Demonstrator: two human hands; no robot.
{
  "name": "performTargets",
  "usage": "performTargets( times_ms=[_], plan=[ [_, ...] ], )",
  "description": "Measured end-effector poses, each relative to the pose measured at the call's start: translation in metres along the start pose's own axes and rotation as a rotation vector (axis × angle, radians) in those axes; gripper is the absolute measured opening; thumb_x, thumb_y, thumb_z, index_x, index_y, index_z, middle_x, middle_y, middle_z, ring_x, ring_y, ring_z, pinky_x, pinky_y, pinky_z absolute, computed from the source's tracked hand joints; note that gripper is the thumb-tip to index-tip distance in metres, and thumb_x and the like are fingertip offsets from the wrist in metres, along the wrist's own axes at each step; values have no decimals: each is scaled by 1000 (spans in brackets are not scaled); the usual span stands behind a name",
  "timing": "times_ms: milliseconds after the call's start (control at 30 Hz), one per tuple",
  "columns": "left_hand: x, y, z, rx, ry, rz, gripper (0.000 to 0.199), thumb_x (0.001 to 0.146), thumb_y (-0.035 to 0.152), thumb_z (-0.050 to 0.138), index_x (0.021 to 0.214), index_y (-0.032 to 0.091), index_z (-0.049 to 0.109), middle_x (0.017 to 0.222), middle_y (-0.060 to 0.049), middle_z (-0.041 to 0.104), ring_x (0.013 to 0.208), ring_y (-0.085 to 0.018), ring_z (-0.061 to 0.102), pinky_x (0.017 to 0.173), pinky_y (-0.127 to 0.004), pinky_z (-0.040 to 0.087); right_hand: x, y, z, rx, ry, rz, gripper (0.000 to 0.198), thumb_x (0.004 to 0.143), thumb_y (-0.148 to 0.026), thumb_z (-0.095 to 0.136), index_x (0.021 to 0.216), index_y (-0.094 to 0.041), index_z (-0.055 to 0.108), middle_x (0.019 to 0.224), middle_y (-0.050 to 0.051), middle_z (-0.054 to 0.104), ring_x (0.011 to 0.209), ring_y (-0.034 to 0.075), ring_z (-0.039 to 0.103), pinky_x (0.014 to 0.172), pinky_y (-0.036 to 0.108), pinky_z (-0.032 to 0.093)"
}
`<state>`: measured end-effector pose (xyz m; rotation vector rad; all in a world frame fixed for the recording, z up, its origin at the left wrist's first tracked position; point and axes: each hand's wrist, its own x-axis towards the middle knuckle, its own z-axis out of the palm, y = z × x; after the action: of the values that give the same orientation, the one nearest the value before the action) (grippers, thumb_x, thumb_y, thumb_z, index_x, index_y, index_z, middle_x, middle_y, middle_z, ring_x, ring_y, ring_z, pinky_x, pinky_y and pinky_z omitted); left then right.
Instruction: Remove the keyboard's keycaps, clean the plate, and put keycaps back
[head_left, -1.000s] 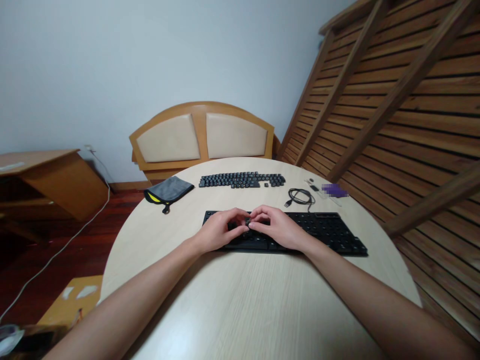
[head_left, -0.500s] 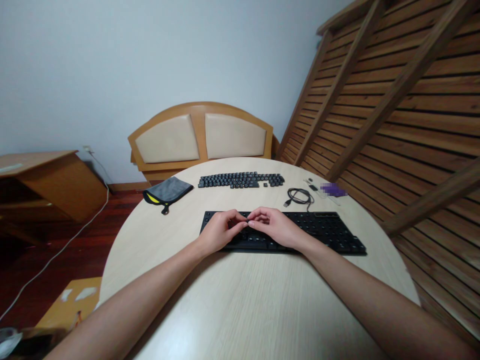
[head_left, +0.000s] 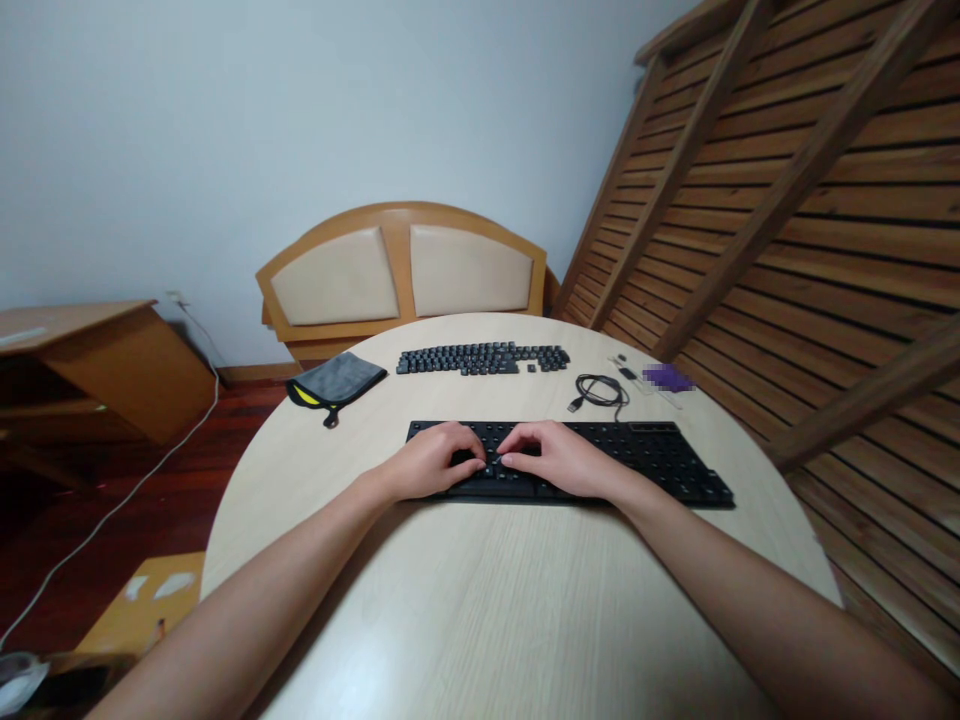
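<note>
A black keyboard (head_left: 660, 465), with many of its keycaps off, lies across the table in front of me. Over its left half is my left hand (head_left: 435, 462), its thumb and forefinger curled together at the key sockets. Just to the right, my right hand (head_left: 566, 462) has its thumb and forefinger pinched close to the left fingertips. A small pale glint shows at the right fingertips, too tiny to name. Whatever sits between the left fingertips is hidden. Behind the keyboard, loose black keycaps (head_left: 457, 360) stand in keyboard-like rows, with one set slightly apart.
A coiled USB cable (head_left: 598, 391) lies behind the keyboard. Right of it are small parts (head_left: 627, 373) and a blurred purple item (head_left: 669, 377). A grey cloth (head_left: 343, 380) with yellow lining rests at the left of the round table (head_left: 480, 610). Wooden slats (head_left: 825, 230) lean at right.
My two hands have drawn slightly apart. The left has shifted left and down, while the right fingertips are a little lower over the keyboard.
</note>
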<state>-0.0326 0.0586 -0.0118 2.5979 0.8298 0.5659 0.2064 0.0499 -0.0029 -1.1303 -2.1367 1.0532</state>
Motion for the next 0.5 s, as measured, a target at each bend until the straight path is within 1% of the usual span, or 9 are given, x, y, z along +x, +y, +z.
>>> performTargets(
  times_ms=[167, 500],
  plan=[
    [1, 2, -2, -14, 0, 6, 13, 97, 25, 58, 93, 19, 68, 97, -5, 73, 93, -19, 65, 90, -32, 48, -2, 0, 1, -72, -10, -18, 16, 86, -28, 66, 94, -18, 75, 91, 4, 77, 83, 19, 70, 77, 31, 51],
    [2, 4, -3, -20, -3, 2, 14, 97, 27, 57, 93, 19, 68, 97, -5, 73, 93, -19, 65, 89, -33, 48, -6, -6, -2, -233, -5, -99, 14, 85, -26, 67, 93, -24, 79, 92, 1, 79, 84, 20, 71, 78, 30, 49]
  ],
)
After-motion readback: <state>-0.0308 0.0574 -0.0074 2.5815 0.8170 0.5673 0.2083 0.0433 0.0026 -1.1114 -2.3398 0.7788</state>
